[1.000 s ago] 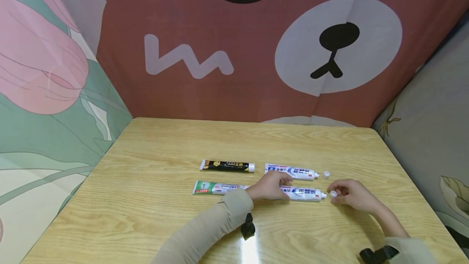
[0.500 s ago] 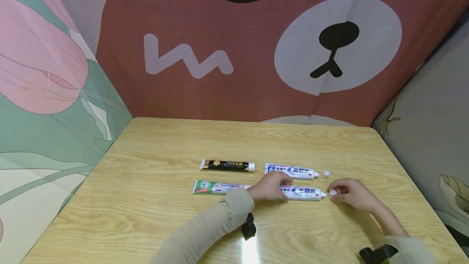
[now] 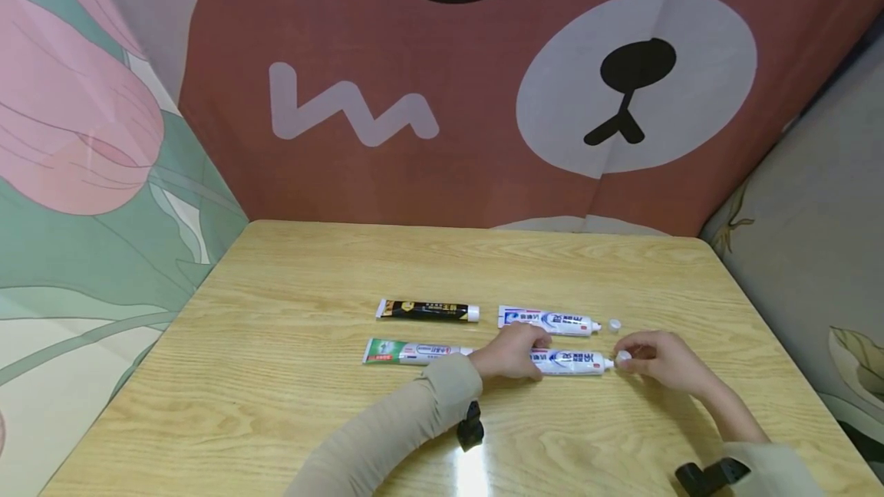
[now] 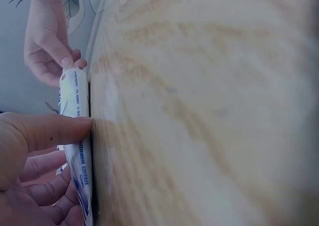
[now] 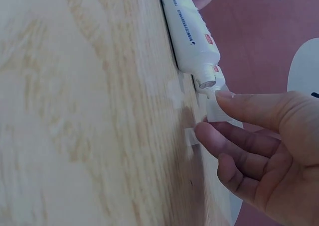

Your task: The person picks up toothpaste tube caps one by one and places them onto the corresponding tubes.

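Note:
My left hand [image 3: 511,351] grips a white-and-blue toothpaste tube [image 3: 569,362] lying on the table, its thumb along the near side in the left wrist view. The tube's threaded nozzle [image 5: 206,79] is bare and points right. Between thumb and fingertips, my right hand [image 3: 663,363] pinches a small white cap [image 5: 215,110], close beside that nozzle. Just behind lies a second white-and-blue toothpaste tube [image 3: 555,322], uncapped too, with a loose white cap [image 3: 614,324] on the table by its nozzle. The left hand covers part of the near tube.
A black toothpaste tube [image 3: 431,311] with its white cap on lies at the back left. In front of it is a green-and-white toothpaste tube [image 3: 414,352], its right end close to the left hand. The wooden table [image 3: 290,274] meets a brown bear-print cloth [image 3: 345,182] behind.
My right hand has moved slightly left and away from me, bringing the pinched cap nearer the near tube's nozzle. The left hand keeps its grip and has hardly moved.

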Demonstrator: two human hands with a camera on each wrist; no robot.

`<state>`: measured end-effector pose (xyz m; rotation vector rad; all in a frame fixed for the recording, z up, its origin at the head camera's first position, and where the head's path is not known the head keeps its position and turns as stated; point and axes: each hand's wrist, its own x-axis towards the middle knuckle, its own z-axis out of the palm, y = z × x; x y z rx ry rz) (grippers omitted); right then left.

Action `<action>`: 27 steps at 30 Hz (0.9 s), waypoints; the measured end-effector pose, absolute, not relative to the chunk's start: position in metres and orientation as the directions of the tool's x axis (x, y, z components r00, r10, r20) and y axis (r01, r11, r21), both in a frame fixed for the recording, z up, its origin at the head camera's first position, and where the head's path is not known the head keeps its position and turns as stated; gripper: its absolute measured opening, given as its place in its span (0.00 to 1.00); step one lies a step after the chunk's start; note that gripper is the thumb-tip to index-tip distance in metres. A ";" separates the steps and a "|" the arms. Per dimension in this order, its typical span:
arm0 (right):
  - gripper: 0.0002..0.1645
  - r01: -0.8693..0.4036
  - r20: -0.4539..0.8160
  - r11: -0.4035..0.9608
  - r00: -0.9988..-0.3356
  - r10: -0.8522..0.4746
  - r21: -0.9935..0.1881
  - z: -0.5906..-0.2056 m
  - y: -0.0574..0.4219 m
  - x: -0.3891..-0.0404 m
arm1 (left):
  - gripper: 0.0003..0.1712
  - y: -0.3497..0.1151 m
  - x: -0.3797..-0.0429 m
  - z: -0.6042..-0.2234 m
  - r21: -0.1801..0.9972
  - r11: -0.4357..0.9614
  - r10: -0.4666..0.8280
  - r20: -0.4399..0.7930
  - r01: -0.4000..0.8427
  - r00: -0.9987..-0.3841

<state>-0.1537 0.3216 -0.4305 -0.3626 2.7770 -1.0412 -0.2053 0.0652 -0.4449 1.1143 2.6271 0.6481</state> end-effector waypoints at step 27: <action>0.13 -0.221 0.062 0.763 -0.971 -0.232 -0.608 -0.424 0.320 -0.153 | 0.23 0.065 -0.208 -0.441 0.492 0.506 0.809 0.015 0.709 -0.588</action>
